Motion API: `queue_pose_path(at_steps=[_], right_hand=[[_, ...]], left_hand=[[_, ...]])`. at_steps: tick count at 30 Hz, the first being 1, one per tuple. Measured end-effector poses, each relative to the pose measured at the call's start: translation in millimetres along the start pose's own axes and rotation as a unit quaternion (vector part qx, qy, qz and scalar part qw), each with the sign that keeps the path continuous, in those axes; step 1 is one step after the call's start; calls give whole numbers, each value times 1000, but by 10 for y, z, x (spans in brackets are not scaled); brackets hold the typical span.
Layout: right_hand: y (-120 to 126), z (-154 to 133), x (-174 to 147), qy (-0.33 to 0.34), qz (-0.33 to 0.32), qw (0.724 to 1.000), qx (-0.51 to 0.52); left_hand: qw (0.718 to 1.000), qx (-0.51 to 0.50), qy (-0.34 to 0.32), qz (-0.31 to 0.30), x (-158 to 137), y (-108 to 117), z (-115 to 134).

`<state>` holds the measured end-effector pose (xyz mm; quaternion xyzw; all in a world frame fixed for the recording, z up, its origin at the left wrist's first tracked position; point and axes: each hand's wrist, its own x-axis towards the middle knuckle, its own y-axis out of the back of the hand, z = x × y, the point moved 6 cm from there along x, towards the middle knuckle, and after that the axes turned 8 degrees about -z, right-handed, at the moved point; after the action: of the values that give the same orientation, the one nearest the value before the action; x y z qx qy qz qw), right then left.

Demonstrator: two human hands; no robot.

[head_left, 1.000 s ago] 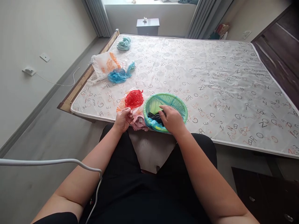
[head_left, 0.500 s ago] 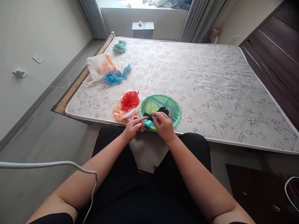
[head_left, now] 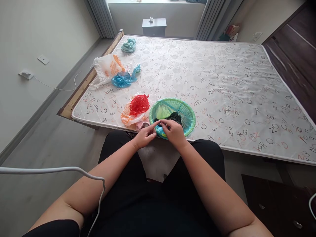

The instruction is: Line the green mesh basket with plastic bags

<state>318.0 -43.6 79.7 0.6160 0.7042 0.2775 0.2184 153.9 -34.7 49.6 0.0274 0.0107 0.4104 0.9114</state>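
A green mesh basket (head_left: 193, 123) stands at the near edge of the mattress, with a thin blue plastic bag (head_left: 190, 113) draped in it. Inside lies a crumpled black plastic bag (head_left: 174, 117). My right hand (head_left: 174, 132) pinches the bag's near end between thumb and fingertips over the basket's front rim. From the left, my left hand (head_left: 146, 135) meets it there, index finger stretched to the same spot and other fingers curled; its hold on the bag is partly hidden. Left of the basket, a crumpled red plastic bag (head_left: 139, 104) rests on a white-and-orange bag (head_left: 125, 119).
The lettered mattress (head_left: 222, 89) spans the view ahead. Farther left on it lie a blue plastic bag (head_left: 121, 80), a white-and-orange bag (head_left: 107, 67) and a teal cloth (head_left: 128, 45). A white cable (head_left: 61, 170) crosses beside my left forearm.
My hands have drawn closer together, and the black strip that showed between their fingertips is now mostly covered. The view has shifted slightly.
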Motion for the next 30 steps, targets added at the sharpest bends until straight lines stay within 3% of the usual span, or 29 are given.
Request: queue_pose_path(at_steps=[7,14,30], right_hand=[[11,35,-10,-4,18,1000,13],[27,44,-13,42,78,995,55],[25,48,2,46,71,995,49]], left_hand=[[999,36,-5,-17,-5,0,2],[993,103,-13,-52,1,-23,-43],[994,98,2,-57,-8,-22,-80]])
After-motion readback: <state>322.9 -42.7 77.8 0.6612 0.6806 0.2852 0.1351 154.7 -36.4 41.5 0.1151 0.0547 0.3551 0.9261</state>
